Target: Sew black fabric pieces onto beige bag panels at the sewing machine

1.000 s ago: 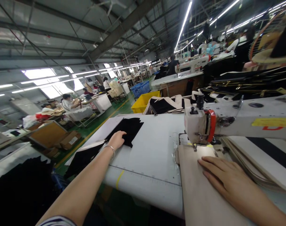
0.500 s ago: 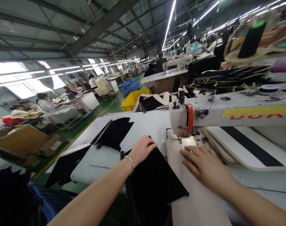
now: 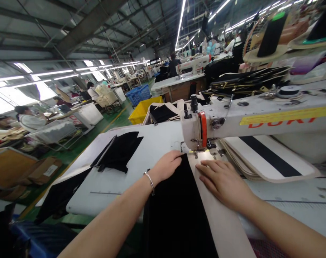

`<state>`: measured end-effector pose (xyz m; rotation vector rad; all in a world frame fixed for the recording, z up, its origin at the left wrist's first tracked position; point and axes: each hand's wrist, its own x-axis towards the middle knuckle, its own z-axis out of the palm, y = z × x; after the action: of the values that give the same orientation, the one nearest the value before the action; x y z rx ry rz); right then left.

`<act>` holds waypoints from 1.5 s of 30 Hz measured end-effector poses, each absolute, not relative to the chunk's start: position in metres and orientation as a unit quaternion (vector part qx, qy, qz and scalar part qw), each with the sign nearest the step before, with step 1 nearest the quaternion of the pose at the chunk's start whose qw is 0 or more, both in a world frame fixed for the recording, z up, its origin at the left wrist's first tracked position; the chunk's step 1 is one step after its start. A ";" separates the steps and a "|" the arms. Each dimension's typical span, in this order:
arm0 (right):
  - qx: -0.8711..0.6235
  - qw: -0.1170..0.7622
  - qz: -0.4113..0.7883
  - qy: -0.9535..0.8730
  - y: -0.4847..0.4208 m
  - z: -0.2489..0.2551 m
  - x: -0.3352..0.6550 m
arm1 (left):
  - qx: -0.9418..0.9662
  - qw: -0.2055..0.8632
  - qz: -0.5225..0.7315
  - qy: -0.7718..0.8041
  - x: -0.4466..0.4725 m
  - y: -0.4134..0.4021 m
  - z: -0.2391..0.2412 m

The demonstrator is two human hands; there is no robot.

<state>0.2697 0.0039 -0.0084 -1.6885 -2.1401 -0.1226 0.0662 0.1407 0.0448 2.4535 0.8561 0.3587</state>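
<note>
A sewing machine [image 3: 195, 130] stands with its needle and presser foot over the far end of a long cream panel [image 3: 219, 222]. My right hand [image 3: 224, 181] lies flat on that panel, fingers spread just in front of the foot. My left hand [image 3: 169, 166], with a bracelet at its wrist, pinches the top corner of a black fabric piece [image 3: 179, 215]. The black piece hangs toward me and its right edge lies along the cream panel, near the presser foot. The tip of my left thumb is on the fabric.
More black pieces [image 3: 120, 150] lie on the white table [image 3: 98, 202] at left. Stacked cream panels with a black stripe [image 3: 270, 157] sit under the machine arm. Behind are a yellow crate [image 3: 141, 111], a blue basket [image 3: 137, 95] and a thread cone [image 3: 272, 36].
My left hand has brought the black piece's corner right, closer to the presser foot, and its edge now runs along the cream panel. My right hand stays flat on the panel. The view has shifted.
</note>
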 end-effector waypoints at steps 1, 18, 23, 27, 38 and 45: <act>-0.606 0.204 -0.044 -0.767 0.004 -0.008 0.270 | 0.906 0.268 0.119 0.306 0.078 0.140 0.042; -0.621 0.186 -0.045 -0.760 0.004 -0.010 0.268 | 0.887 0.226 0.111 0.388 0.124 0.145 0.028; -0.623 0.187 -0.040 -0.759 0.004 -0.010 0.268 | 0.886 0.219 0.115 0.392 0.124 0.144 0.026; -0.626 0.183 -0.039 -0.757 0.005 -0.009 0.267 | 0.881 0.231 0.119 0.395 0.124 0.142 0.027; -0.628 0.182 -0.038 -0.756 0.004 -0.009 0.268 | 0.905 0.100 0.160 0.380 0.107 0.133 0.030; -0.633 0.178 -0.043 -0.752 0.003 -0.008 0.264 | 0.888 0.150 0.120 0.417 0.099 0.153 0.024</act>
<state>0.2641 0.0030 -0.0076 -1.7911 -2.1282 -0.1203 0.0994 0.1530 0.0241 2.5515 1.1980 0.3435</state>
